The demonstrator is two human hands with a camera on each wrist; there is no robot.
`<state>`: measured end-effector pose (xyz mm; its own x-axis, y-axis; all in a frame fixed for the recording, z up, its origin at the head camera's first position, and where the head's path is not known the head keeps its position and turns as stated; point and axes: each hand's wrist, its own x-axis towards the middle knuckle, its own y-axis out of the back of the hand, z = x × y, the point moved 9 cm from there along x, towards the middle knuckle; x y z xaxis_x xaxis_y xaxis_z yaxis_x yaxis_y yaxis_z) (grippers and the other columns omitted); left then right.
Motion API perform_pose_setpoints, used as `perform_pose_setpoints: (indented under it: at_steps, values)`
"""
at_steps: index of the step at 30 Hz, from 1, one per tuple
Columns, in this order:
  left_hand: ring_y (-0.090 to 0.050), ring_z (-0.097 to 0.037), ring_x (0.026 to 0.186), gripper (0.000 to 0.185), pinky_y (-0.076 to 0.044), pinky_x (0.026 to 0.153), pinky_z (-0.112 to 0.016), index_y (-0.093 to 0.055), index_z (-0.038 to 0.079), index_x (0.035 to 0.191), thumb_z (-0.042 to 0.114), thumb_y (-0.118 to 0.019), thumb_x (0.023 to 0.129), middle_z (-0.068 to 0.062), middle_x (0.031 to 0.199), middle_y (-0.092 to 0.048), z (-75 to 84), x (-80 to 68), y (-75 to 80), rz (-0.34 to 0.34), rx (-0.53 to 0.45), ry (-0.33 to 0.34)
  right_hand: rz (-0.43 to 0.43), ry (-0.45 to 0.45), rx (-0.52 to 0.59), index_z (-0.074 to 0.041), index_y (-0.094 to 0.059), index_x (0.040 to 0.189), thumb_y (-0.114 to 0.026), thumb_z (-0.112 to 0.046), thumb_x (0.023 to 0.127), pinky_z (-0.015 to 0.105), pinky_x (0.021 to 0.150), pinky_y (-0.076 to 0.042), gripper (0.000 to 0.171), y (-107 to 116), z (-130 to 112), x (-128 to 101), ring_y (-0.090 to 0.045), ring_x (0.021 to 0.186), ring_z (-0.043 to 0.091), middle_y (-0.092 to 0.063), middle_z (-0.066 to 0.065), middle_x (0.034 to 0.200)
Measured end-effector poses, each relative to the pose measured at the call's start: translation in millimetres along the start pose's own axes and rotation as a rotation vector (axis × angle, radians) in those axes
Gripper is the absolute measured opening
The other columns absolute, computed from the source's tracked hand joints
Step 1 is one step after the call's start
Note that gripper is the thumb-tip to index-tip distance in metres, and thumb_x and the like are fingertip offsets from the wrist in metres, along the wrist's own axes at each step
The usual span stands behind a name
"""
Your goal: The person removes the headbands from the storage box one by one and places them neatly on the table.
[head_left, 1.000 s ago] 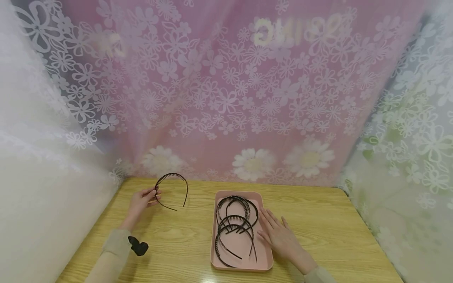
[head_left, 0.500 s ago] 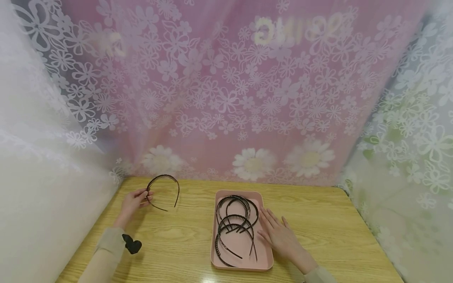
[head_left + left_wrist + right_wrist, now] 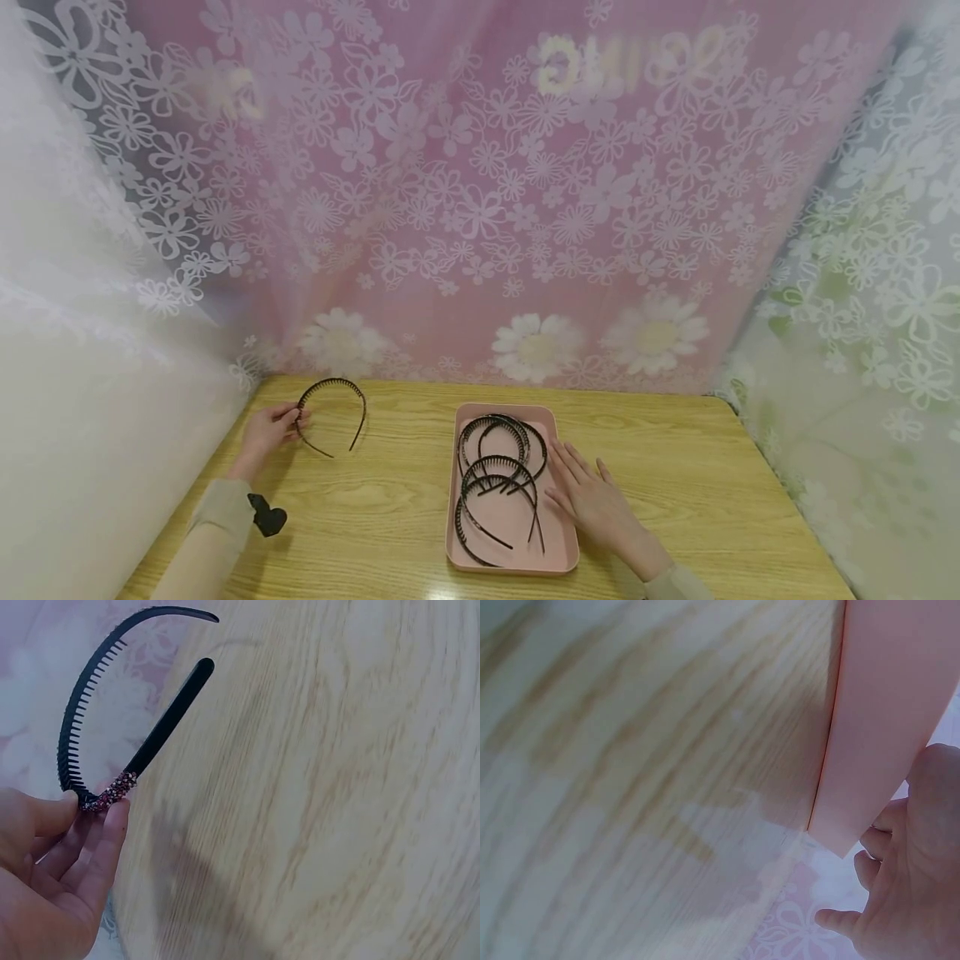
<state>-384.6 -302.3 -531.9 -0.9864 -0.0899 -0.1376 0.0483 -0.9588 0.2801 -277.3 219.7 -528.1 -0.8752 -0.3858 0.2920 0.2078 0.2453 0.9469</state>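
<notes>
My left hand [image 3: 264, 432] pinches a black toothed headband [image 3: 333, 381] between thumb and fingers, raised over the left part of the table. Up close in the left wrist view, small red and white beads [image 3: 114, 792] cover part of the headband, and its two ends point away from the hand. Several more black toothed headbands [image 3: 495, 457] overlap in a pink tray [image 3: 558, 550]. Against the tray's right side rests my right hand [image 3: 596, 504], its fingers fairly straight. The right wrist view shows that hand [image 3: 915, 877] at the tray's outer wall [image 3: 877, 712].
The wood-grain table [image 3: 390, 500] ends at the back against a pink floral curtain [image 3: 480, 208]. Pale sheets hang on the left [image 3: 90, 400] and the right [image 3: 885, 375]. A black device [image 3: 268, 515] sits at the left wrist.
My left hand has carried the headband further left and slightly lower, towards the table's left edge. The right hand and the tray have stayed in place.
</notes>
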Motion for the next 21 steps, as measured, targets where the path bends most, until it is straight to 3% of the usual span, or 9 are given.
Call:
perform_pose_setpoints:
  at_steps: [8, 14, 21]
  values:
    - [-0.068, -0.005, 0.080, 0.043, -0.058, 0.068, -0.028, -0.039, -0.022, 0.143, 0.003, -0.044, 0.108, -0.030, 0.122, -0.067, -4.2, 1.3, 9.9, -0.016, 0.114, -0.045, -0.011, -0.002, 0.008, -0.007, -0.041, 0.156, -0.061, -0.041, 0.101, 0.068, 0.111, -0.032, 0.067, -1.1, 0.6, 0.4, -0.039, 0.146, 0.032, -0.041, 0.012, 0.159]
    - [-0.067, -0.010, 0.081, 0.042, -0.058, 0.068, -0.027, -0.039, -0.023, 0.142, 0.002, -0.042, 0.108, -0.035, 0.120, -0.064, -8.9, 2.7, 15.9, -0.021, 0.160, -0.049, 0.042, 0.027, -0.007, -0.005, -0.046, 0.153, -0.064, -0.039, 0.099, 0.068, 0.107, -0.036, 0.066, 2.2, -2.2, -0.5, -0.044, 0.142, 0.034, -0.045, 0.013, 0.157]
    - [-0.064, -0.013, 0.077, 0.041, -0.057, 0.066, -0.027, -0.040, -0.026, 0.139, 0.000, -0.041, 0.108, -0.030, 0.106, -0.068, -12.5, 5.8, 17.6, -0.034, 0.157, -0.027, 0.005, 0.005, 0.028, -0.004, -0.044, 0.153, -0.063, -0.037, 0.100, 0.069, 0.109, -0.033, 0.066, 4.4, -3.8, -0.1, -0.042, 0.144, 0.035, -0.042, 0.014, 0.158]
